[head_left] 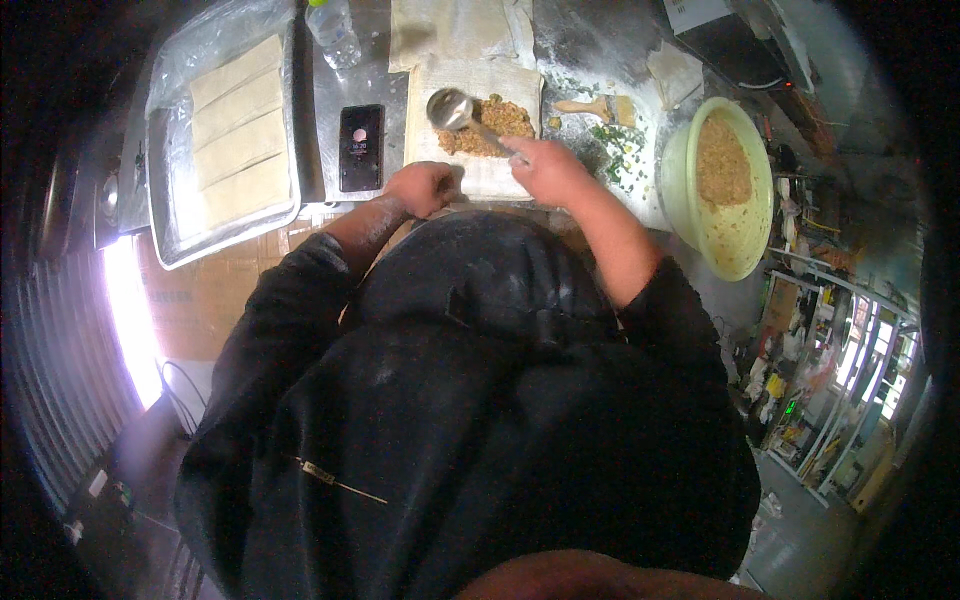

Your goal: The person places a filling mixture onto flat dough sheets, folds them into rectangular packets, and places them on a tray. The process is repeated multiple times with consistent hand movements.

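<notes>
My right hand (548,172) is closed round the handle of a metal ladle (451,109). The ladle's round bowl is over the left part of a brown minced filling (503,120). That filling is spread on a pale sheet of dough (425,140) in front of me. By the near left corner of the dough, my left hand (424,188) is closed with its fingers curled; what they hold, if anything, is hidden. Behind this sheet lies more pale dough (450,32).
Left stands a plastic-lined tray (165,200) with dough strips (240,145), beside a phone (361,148) and a clear bottle (335,35). Right of the dough lie a brush (590,108) and chopped greens (622,155) on flour. Farther right is a pale green bowl (735,250) of filling.
</notes>
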Available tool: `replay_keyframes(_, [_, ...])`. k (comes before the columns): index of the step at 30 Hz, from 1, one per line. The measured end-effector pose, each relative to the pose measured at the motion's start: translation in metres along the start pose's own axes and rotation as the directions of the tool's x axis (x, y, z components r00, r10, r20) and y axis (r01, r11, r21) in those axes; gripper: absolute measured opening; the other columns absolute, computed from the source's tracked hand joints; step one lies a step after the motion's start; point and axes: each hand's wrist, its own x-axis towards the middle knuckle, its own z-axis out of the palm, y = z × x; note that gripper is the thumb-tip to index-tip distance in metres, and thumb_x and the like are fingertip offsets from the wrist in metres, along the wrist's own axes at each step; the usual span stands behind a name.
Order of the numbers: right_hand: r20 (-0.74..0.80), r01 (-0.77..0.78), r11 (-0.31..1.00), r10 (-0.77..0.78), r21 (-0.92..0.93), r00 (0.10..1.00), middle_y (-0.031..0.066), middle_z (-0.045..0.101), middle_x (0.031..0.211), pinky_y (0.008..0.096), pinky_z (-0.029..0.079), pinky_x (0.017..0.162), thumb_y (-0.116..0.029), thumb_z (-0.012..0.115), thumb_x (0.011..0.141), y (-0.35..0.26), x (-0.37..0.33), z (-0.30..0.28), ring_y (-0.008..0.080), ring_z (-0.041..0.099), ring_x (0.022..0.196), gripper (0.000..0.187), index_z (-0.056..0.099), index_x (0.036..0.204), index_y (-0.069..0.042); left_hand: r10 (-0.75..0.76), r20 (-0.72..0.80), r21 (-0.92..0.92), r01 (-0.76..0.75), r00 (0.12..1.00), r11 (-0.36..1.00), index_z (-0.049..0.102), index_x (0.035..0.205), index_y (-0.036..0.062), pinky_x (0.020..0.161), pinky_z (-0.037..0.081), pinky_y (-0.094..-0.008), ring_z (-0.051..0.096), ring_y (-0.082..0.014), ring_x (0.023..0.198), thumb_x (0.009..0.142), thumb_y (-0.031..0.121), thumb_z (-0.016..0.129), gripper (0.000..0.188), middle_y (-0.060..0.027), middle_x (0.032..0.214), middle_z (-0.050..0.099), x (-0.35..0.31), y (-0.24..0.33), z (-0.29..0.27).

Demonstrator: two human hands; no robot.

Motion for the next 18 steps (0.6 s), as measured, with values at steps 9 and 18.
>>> replay_keyframes(9, [-0.017, -0.053, 0.991, 0.055, 0.121, 0.998, 0.0192, 0.072, 0.115, 0.0405, 0.053, 0.091, -0.020, 0.062, 0.094, 0.007, 0.022, 0.016, 0.0310, 0.070, 0.102, 0.041, 0.065, 0.132, -0.006, -0.068, 0.003, 0.014, 0.068, 0.998, 0.998, 0.069, 0.107, 0.0100, 0.083, 0.053, -0.0435, 0.069, -0.0346, 0.096, 0.085, 0.037, 0.072, 0.035, -0.0146, 0.100, 0.073, -0.003, 0.013, -0.005])
replay_keyframes(18, [0.004, -0.308, 0.896, 0.324, 0.319, 0.946, 0.0265, 0.070, 0.105, 0.0446, 0.054, 0.086, -0.020, 0.061, 0.094, 0.051, -0.026, -0.012, 0.0413, 0.069, 0.096, 0.045, 0.059, 0.139, -0.015, -0.036, -0.010, 0.013, 0.036, 0.999, 0.999, 0.070, 0.104, 0.0098, 0.082, 0.054, -0.0435, 0.070, -0.0341, 0.094, 0.085, 0.037, 0.072, 0.033, -0.0139, 0.098, 0.073, -0.001, 0.006, -0.001])
